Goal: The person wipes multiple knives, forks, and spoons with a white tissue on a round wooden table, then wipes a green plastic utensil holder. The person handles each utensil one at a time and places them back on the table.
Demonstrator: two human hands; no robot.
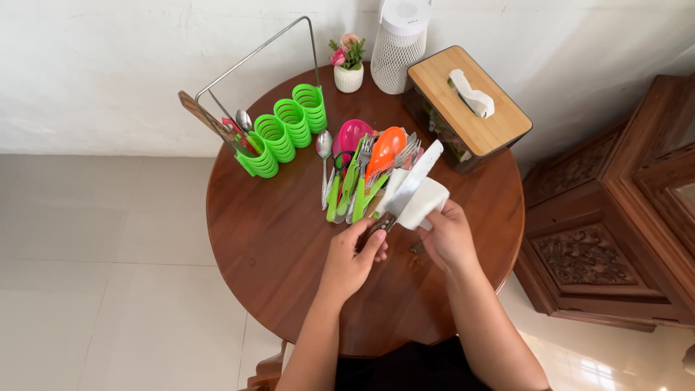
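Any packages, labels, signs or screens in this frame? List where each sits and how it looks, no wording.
Rectangular tissue box: back right of the round wooden table, pale wooden lid, dark patterned sides, white tissue poking out.
White cylindrical device with mesh body: at the wall behind the table; no screen visible.
No labels, signs or screens can be made out.

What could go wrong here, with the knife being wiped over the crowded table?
The right hand presses a white cloth around the blade of the knife, so a slip could cut the fingers. The left hand grips only the handle end, so the blade may twist. The blade tip hangs over the cutlery pile and could knock pieces off.
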